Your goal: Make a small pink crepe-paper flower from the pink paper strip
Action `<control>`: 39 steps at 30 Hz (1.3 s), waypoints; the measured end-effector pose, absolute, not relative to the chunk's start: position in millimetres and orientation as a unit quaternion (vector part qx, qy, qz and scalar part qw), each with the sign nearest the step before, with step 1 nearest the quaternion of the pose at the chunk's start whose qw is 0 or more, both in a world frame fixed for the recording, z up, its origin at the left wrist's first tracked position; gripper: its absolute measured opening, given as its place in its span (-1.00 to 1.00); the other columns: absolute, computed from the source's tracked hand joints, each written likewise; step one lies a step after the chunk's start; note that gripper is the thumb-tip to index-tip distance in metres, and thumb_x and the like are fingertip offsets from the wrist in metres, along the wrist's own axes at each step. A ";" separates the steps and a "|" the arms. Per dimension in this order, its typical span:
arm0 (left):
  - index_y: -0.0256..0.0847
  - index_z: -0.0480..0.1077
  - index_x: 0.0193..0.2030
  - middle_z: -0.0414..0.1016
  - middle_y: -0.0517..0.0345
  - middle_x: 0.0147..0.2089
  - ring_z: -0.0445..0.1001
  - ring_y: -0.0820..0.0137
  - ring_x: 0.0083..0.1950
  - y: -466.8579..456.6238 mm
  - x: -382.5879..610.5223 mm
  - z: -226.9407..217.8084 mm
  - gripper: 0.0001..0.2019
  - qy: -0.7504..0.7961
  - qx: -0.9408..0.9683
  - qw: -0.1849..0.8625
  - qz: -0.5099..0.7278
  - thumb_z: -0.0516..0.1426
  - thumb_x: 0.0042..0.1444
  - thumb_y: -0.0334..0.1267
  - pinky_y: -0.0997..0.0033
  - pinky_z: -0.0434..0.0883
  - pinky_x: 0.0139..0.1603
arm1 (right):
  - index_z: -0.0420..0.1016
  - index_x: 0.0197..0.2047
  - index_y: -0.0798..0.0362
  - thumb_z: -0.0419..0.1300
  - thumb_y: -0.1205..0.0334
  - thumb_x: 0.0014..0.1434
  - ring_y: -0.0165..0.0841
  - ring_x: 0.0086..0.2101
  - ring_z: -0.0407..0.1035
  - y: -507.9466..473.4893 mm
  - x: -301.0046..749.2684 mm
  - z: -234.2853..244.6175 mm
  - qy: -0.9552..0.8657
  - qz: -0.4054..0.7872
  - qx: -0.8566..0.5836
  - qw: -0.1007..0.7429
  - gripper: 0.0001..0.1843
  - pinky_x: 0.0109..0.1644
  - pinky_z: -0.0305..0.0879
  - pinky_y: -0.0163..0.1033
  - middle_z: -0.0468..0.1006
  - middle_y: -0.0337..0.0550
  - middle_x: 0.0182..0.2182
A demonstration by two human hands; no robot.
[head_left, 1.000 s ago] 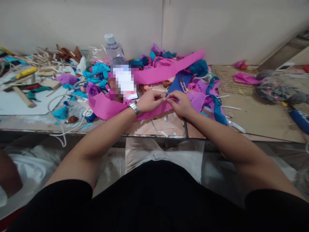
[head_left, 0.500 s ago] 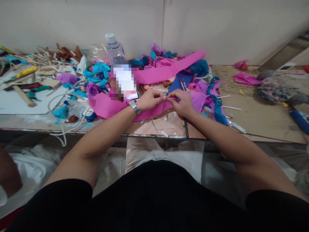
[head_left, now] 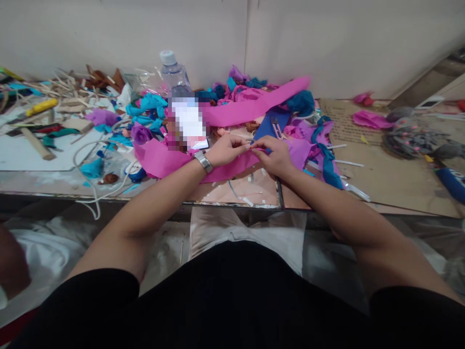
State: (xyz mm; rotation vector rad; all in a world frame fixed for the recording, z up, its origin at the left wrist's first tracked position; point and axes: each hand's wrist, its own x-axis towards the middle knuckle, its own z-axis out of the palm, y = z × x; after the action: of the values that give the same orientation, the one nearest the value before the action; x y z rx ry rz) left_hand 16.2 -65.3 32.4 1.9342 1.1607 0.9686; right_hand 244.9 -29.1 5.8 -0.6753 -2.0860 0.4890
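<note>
Crumpled teal and purple paper scraps (head_left: 147, 104) crowd the paint-stained workbench (head_left: 263, 189), and a lit phone (head_left: 189, 121), pixelated around its edges, sits just beyond the left hand (head_left: 227, 151). Behind it stands a clear plastic bottle with a white cap (head_left: 176, 77), contents hard to judge, base hidden. That hand and the right hand (head_left: 276, 155) meet, fingertips pinching the long magenta paper strip (head_left: 232, 170) on the bench; fingers mostly cover the pinched bit.
</note>
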 end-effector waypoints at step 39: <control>-0.20 0.61 -0.19 0.70 0.04 -0.22 0.56 0.25 -0.20 -66.8 15.1 24.6 -0.75 0.465 0.825 0.115 0.300 0.16 0.44 -0.14 0.23 0.38 -0.07 | 0.74 -0.18 0.00 0.37 -0.11 0.37 -0.20 -0.26 0.47 -25.0 246.8 3.3 -0.838 0.232 -0.304 0.390 -0.66 -0.10 0.38 -0.09 0.72 -0.07 -0.27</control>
State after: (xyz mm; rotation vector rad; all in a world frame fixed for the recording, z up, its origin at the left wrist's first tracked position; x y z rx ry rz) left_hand 15.1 -66.8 24.6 2.4173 1.3628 0.8794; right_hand 246.8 -25.0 3.3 -0.7734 -2.1293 0.5895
